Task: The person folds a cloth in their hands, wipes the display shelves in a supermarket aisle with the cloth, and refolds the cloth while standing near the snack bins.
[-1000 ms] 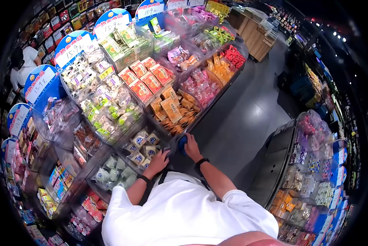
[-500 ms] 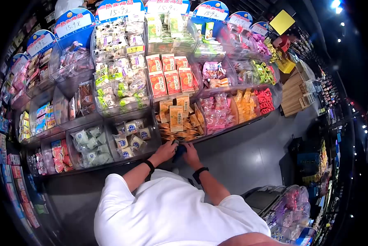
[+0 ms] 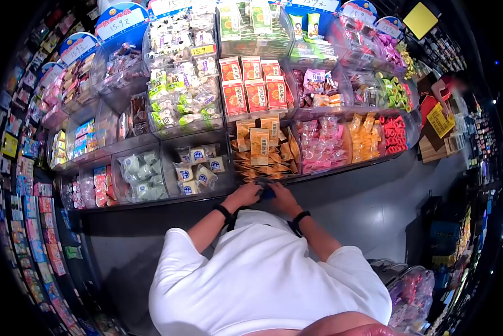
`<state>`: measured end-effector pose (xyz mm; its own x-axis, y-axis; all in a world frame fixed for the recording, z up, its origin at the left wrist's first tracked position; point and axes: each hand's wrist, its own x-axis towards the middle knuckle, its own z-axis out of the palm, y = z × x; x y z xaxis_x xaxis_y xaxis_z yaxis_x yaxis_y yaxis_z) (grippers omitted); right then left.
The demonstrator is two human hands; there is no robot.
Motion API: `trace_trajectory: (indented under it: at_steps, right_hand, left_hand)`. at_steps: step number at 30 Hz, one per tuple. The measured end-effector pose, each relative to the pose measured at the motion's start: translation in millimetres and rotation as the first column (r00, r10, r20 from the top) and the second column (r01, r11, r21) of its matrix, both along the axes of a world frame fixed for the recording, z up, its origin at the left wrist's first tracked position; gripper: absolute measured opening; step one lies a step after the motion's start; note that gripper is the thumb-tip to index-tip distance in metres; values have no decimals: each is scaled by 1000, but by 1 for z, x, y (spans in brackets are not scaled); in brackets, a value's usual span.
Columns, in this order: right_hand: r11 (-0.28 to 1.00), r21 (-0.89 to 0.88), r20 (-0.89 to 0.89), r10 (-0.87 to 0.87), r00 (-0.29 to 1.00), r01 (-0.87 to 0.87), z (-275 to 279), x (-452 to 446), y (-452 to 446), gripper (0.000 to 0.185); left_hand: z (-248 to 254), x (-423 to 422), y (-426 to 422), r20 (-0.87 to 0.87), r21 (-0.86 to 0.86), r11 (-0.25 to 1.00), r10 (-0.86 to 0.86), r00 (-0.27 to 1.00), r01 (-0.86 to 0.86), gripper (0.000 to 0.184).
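My left hand (image 3: 246,194), with a black band at the wrist, is at the front edge of the display, just below the bin of orange packets (image 3: 259,147). Its fingers are closed on a small dark blue bundle (image 3: 268,192) that looks like cloth. From the other side my right hand (image 3: 284,198), wearing a black watch or band, grips the same bundle. The two hands are close together, and their fingers hide much of it. Red packets (image 3: 255,96) stand upright in the tier above the orange ones.
Clear bins of wrapped sweets run left and right, including white packs (image 3: 200,169), pale green packs (image 3: 141,173) and pink packs (image 3: 322,144). Price signs (image 3: 120,21) line the top. Another person (image 3: 443,94) is at the far right near a yellow sign (image 3: 441,120). Grey floor (image 3: 352,210) lies below.
The view has shifted, so the display sits further right and higher at its left side. Both hands stay together at the bin edge with the dark blue bundle. A person has come into view at right.
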<state>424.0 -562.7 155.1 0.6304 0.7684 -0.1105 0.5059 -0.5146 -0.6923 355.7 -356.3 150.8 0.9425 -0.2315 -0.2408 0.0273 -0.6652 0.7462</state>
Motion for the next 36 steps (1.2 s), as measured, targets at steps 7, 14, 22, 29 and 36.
trace_trajectory:
  at_steps: [7, 14, 22, 29, 36]
  right_hand:
    - [959, -77, 82, -267, 960, 274, -6, 30, -57, 53]
    - [780, 413, 162, -571, 805, 470, 33, 140, -35, 46]
    - [798, 284, 249, -597, 763, 532, 16, 218, -137, 52]
    - [704, 370, 180, -694, 697, 606, 17, 284, -230, 46]
    - [839, 411, 158, -450, 879, 356, 13, 369, -215, 50]
  left_hand:
    - [-7, 32, 15, -287, -168, 963, -253, 924, 212, 55]
    - [67, 100, -14, -136, -535, 837, 44, 990, -111, 53]
    - [28, 174, -114, -36, -216, 890, 403, 915, -401, 45]
    - [78, 262, -199, 25, -192, 975, 119, 993, -112, 38]
    - [31, 365, -285, 514, -344, 916, 369, 774, -208, 53]
